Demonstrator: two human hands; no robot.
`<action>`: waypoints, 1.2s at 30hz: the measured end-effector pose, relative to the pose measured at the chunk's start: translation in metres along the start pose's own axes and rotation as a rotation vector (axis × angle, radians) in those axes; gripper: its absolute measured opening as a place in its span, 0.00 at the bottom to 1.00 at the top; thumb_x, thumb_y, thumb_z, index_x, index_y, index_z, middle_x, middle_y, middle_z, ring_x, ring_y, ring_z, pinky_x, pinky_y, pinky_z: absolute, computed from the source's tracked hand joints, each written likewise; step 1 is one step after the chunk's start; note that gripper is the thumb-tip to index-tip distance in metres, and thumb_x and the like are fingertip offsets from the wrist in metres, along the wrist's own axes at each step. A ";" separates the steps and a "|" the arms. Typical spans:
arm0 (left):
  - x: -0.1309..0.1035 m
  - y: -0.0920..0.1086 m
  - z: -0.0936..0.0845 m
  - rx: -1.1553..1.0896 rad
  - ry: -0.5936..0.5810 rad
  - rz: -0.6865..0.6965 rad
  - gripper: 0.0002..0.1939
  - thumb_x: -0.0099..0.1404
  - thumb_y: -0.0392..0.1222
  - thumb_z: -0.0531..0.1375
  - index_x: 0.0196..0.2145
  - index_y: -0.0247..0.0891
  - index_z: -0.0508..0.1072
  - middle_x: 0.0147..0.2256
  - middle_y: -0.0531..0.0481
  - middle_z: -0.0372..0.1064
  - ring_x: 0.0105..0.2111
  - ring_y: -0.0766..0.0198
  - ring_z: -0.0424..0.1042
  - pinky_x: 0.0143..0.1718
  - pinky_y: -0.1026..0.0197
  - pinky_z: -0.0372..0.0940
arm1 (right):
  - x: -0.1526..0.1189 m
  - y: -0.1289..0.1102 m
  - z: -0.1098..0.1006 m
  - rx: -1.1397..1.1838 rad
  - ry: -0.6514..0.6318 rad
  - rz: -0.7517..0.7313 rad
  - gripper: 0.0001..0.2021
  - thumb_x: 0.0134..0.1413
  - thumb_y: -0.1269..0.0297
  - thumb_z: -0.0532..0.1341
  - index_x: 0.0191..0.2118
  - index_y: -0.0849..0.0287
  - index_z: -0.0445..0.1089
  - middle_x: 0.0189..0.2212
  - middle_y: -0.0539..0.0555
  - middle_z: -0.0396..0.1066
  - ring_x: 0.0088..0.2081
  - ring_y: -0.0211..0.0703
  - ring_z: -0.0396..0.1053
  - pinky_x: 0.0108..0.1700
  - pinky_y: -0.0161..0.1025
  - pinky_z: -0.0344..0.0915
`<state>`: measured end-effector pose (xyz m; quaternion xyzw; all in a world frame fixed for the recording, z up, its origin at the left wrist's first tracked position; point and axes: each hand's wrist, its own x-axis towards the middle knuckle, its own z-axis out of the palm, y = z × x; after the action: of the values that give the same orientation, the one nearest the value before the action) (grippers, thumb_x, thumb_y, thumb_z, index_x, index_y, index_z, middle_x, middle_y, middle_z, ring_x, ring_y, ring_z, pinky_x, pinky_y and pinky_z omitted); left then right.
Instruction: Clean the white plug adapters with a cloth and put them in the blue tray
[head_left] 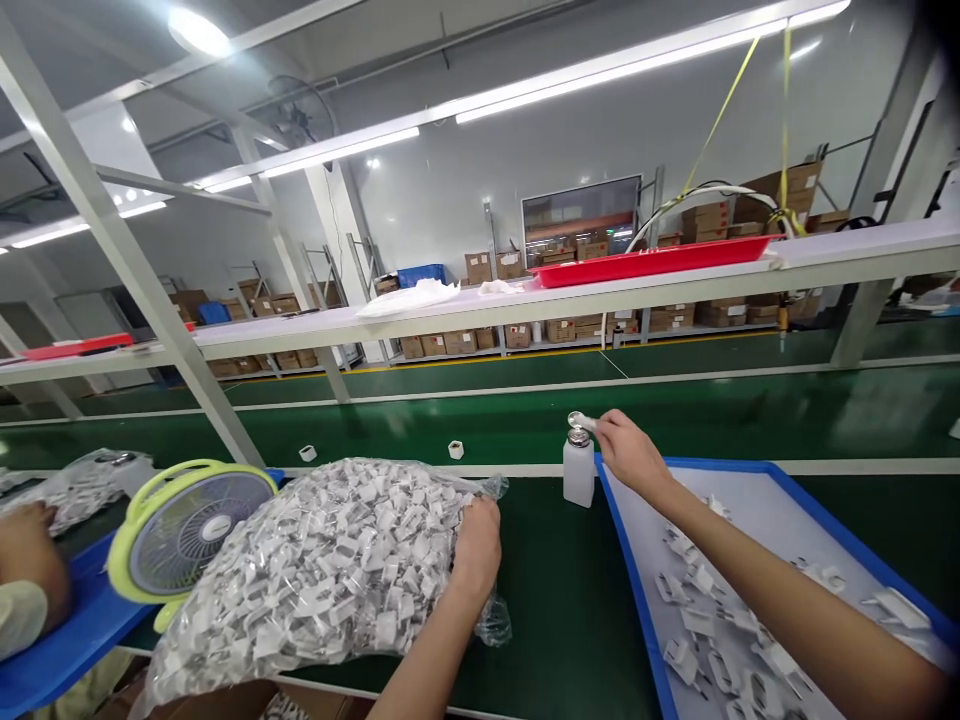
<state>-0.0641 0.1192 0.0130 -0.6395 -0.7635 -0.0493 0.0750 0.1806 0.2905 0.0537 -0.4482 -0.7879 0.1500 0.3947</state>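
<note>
My right hand (631, 452) is closed, pinching a small white piece (587, 423) against the round metal top of a white pump dispenser bottle (578, 476). What the piece is, I cannot make out. The bottle stands upright beside the blue-rimmed tray. My left hand (478, 545) is closed at the right end of a big clear plastic bag (322, 570) full of small white plastic plug housings. Its fingertips are partly hidden at the bag's edge, so what they grip does not show.
A white tray with a blue rim (630, 590) holds several white plug adapters (697, 622). At left stand a green fan (202, 530) and another person's arm (30, 565). Two white pieces (456, 450) lie on the green belt (390, 430). A red tray (652, 262) rests on the shelf above.
</note>
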 end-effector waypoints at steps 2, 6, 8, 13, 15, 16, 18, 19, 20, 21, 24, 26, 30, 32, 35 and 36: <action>-0.009 0.000 -0.006 -0.090 0.013 0.001 0.17 0.72 0.46 0.62 0.55 0.37 0.72 0.54 0.43 0.71 0.50 0.52 0.74 0.50 0.43 0.72 | 0.002 0.001 0.004 -0.126 -0.084 -0.142 0.12 0.68 0.58 0.62 0.51 0.58 0.72 0.50 0.56 0.72 0.46 0.45 0.73 0.48 0.48 0.73; -0.031 0.015 -0.018 -0.341 0.004 0.036 0.11 0.70 0.35 0.61 0.50 0.37 0.73 0.46 0.46 0.75 0.43 0.58 0.76 0.44 0.55 0.71 | 0.002 0.004 0.007 -0.331 -0.186 -0.279 0.12 0.68 0.59 0.62 0.51 0.58 0.72 0.49 0.56 0.72 0.44 0.44 0.73 0.46 0.46 0.74; -0.045 0.030 -0.016 -0.460 -0.020 0.073 0.12 0.66 0.29 0.60 0.47 0.39 0.72 0.41 0.49 0.75 0.38 0.61 0.76 0.38 0.63 0.69 | 0.004 0.004 0.005 -0.407 -0.210 -0.309 0.12 0.68 0.59 0.62 0.51 0.59 0.72 0.48 0.56 0.72 0.44 0.44 0.73 0.45 0.46 0.74; -0.084 0.064 0.023 -0.875 -0.123 0.130 0.23 0.55 0.23 0.56 0.45 0.42 0.72 0.46 0.48 0.72 0.43 0.59 0.73 0.40 0.64 0.65 | 0.008 0.002 -0.002 -0.517 -0.232 -0.351 0.12 0.68 0.59 0.62 0.52 0.58 0.71 0.49 0.56 0.72 0.44 0.43 0.73 0.45 0.45 0.74; -0.094 0.071 0.044 -0.995 -0.174 0.116 0.27 0.47 0.22 0.55 0.45 0.40 0.73 0.45 0.46 0.72 0.42 0.58 0.73 0.41 0.62 0.64 | 0.009 0.002 -0.004 -0.530 -0.255 -0.370 0.12 0.68 0.59 0.62 0.51 0.59 0.71 0.48 0.56 0.72 0.42 0.43 0.73 0.44 0.44 0.74; -0.097 0.072 0.052 -1.016 -0.182 0.112 0.29 0.45 0.22 0.55 0.45 0.38 0.74 0.44 0.45 0.72 0.42 0.56 0.72 0.42 0.60 0.64 | 0.010 0.002 -0.005 -0.533 -0.265 -0.381 0.12 0.68 0.59 0.62 0.51 0.59 0.71 0.48 0.56 0.72 0.42 0.43 0.73 0.44 0.44 0.74; -0.102 0.071 0.065 -1.027 -0.172 0.116 0.30 0.42 0.22 0.55 0.44 0.35 0.75 0.43 0.42 0.73 0.44 0.54 0.71 0.46 0.58 0.64 | 0.012 0.003 -0.007 -0.535 -0.276 -0.396 0.12 0.68 0.59 0.62 0.51 0.59 0.71 0.48 0.56 0.72 0.43 0.43 0.73 0.44 0.45 0.74; -0.103 0.069 0.069 -1.028 -0.160 0.120 0.30 0.41 0.22 0.56 0.45 0.34 0.75 0.44 0.41 0.73 0.46 0.52 0.70 0.48 0.57 0.64 | 0.012 0.004 -0.007 -0.534 -0.277 -0.399 0.12 0.68 0.59 0.62 0.51 0.59 0.71 0.48 0.56 0.72 0.44 0.44 0.73 0.44 0.45 0.74; -0.105 0.067 0.072 -1.030 -0.148 0.123 0.31 0.41 0.22 0.56 0.45 0.34 0.75 0.44 0.40 0.73 0.48 0.51 0.69 0.51 0.56 0.63 | 0.012 0.005 -0.007 -0.533 -0.277 -0.400 0.12 0.68 0.59 0.62 0.51 0.59 0.71 0.48 0.56 0.72 0.43 0.44 0.73 0.44 0.45 0.74; -0.107 0.064 0.074 -1.032 -0.137 0.124 0.32 0.42 0.21 0.55 0.46 0.34 0.75 0.45 0.39 0.73 0.49 0.50 0.69 0.53 0.55 0.63 | 0.012 0.005 -0.007 -0.532 -0.276 -0.398 0.12 0.68 0.59 0.62 0.51 0.59 0.71 0.48 0.56 0.72 0.43 0.43 0.73 0.44 0.44 0.74; -0.112 0.058 0.079 -1.038 -0.104 0.120 0.34 0.43 0.19 0.54 0.49 0.34 0.74 0.46 0.39 0.73 0.52 0.50 0.68 0.55 0.54 0.64 | 0.009 0.005 -0.005 -0.526 -0.275 -0.394 0.12 0.68 0.59 0.62 0.52 0.59 0.71 0.47 0.55 0.72 0.40 0.41 0.73 0.41 0.42 0.74; -0.115 0.056 0.081 -1.043 -0.087 0.124 0.34 0.44 0.18 0.54 0.50 0.35 0.74 0.46 0.38 0.73 0.52 0.50 0.68 0.56 0.53 0.65 | 0.008 0.005 -0.004 -0.523 -0.271 -0.398 0.11 0.69 0.59 0.61 0.51 0.59 0.71 0.47 0.55 0.72 0.40 0.41 0.73 0.41 0.42 0.74; -0.118 0.055 0.085 -1.062 -0.064 0.140 0.32 0.48 0.19 0.55 0.50 0.34 0.75 0.47 0.38 0.74 0.52 0.50 0.67 0.56 0.53 0.65 | 0.008 0.008 -0.002 -0.509 -0.252 -0.402 0.12 0.68 0.59 0.62 0.51 0.58 0.71 0.48 0.56 0.72 0.42 0.42 0.73 0.42 0.43 0.74; -0.119 0.055 0.086 -1.073 -0.055 0.151 0.31 0.50 0.20 0.56 0.52 0.34 0.74 0.48 0.38 0.74 0.52 0.50 0.67 0.57 0.53 0.65 | 0.007 0.009 -0.001 -0.505 -0.253 -0.396 0.12 0.68 0.59 0.61 0.51 0.59 0.71 0.47 0.55 0.72 0.40 0.41 0.73 0.41 0.42 0.74; -0.121 0.055 0.086 -1.080 -0.060 0.156 0.33 0.52 0.20 0.55 0.56 0.35 0.73 0.52 0.39 0.74 0.56 0.50 0.65 0.60 0.53 0.63 | 0.006 0.009 -0.002 -0.520 -0.256 -0.395 0.12 0.69 0.59 0.61 0.53 0.59 0.70 0.47 0.55 0.72 0.38 0.40 0.72 0.39 0.41 0.74; -0.122 0.055 0.085 -1.082 -0.067 0.148 0.35 0.53 0.20 0.55 0.58 0.36 0.72 0.54 0.39 0.73 0.58 0.50 0.64 0.61 0.53 0.62 | 0.006 0.009 -0.002 -0.528 -0.254 -0.398 0.12 0.69 0.59 0.61 0.53 0.58 0.70 0.47 0.55 0.72 0.39 0.40 0.72 0.40 0.41 0.74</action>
<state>0.0067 0.0256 -0.0938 -0.6402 -0.5839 -0.4094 -0.2857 0.1855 0.3005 0.0527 -0.3503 -0.9142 -0.0839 0.1857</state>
